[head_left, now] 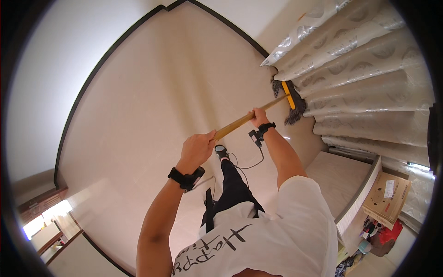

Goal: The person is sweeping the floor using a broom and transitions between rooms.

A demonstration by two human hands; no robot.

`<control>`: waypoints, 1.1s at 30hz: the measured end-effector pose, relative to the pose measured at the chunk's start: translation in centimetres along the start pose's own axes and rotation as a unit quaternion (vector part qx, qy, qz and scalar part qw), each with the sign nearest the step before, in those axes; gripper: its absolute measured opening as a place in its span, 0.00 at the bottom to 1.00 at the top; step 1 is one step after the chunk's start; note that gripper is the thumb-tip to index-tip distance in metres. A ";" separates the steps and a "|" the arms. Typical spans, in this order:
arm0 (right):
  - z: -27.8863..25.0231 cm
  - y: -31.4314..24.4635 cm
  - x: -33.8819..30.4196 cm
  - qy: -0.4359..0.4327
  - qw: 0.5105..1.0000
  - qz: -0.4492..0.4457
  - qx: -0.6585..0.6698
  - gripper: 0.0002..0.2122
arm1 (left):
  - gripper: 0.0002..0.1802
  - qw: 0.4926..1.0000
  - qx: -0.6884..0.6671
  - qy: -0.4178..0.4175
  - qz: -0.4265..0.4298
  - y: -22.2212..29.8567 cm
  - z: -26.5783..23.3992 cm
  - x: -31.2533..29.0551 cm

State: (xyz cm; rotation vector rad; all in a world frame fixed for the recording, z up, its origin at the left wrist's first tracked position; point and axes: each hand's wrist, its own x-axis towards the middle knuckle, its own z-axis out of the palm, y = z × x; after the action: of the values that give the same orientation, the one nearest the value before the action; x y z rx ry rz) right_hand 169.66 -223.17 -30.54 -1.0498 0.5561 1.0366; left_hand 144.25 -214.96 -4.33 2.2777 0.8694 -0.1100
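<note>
A mop with a long wooden handle (234, 127) slants across the middle of the view. My left hand (197, 148) is wrapped around the handle's near end. Farther along it, toward the mop head, my right hand (260, 117) grips the same handle. The mop head (297, 100) has a yellow bar and dark grey strands, and it rests on the floor at the right, against the hem of the curtain. Some strands may be hidden under the curtain folds. Each wrist wears a black strap with a small device, and a cable hangs from the right one.
Pale, shiny patterned curtains (360, 78) hang along the right. Below them stands a low pale cabinet or bed edge (339, 175), with a cardboard box (386, 196) and assorted items nearby. Dark skirting (87, 85) borders the smooth floor (134, 115). My shoe (221, 150) is below the handle.
</note>
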 end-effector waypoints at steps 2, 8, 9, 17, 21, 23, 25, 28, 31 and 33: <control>4.1 -0.5 0.5 -0.008 1.000 0.015 -0.017 0.05 | 0.13 1.000 0.012 0.013 -0.014 -1.0 -1.2 1.4; 9.4 4.1 1.5 -0.067 0.964 0.096 -0.240 0.09 | 0.13 0.996 -0.026 0.017 -0.085 -4.6 -4.1 -1.5; 10.1 4.9 0.7 -0.073 0.940 0.111 -0.315 0.10 | 0.14 0.994 -0.042 0.011 -0.105 -5.2 -4.4 -3.0; 11.7 20.6 -4.3 -0.221 0.801 0.360 -0.425 0.15 | 0.16 0.968 -0.053 0.027 -0.243 -10.1 -10.8 -21.5; 16.0 32.3 -12.5 -0.276 0.723 0.517 -0.365 0.13 | 0.16 0.950 0.012 0.034 -0.309 -12.3 -17.1 -32.2; 18.2 38.8 -16.1 -0.296 0.741 0.500 -0.338 0.10 | 0.16 0.939 -0.004 0.059 -0.339 -12.0 -20.4 -36.3; 20.0 44.7 -18.9 -0.332 0.773 0.466 -0.272 0.04 | 0.17 0.938 0.076 0.037 -0.337 -11.1 -23.9 -37.8; 24.3 48.2 -24.5 -0.215 0.790 0.489 -0.300 0.03 | 0.19 0.919 0.044 0.085 -0.384 -10.3 -26.5 -39.7; 26.2 51.3 -25.2 -0.225 0.791 0.465 -0.327 0.05 | 0.14 0.888 0.033 0.043 -0.456 -11.0 -28.5 -39.5; 26.9 51.8 -25.2 -0.225 0.795 0.471 -0.310 0.05 | 0.19 0.920 0.037 0.068 -0.384 -15.7 -28.6 -41.7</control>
State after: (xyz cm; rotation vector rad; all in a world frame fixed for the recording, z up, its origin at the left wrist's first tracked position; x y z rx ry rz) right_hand 109.92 -203.38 -21.43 -1.0105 0.3201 2.4118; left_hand 97.95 -211.71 21.07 1.8938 1.8193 -0.3367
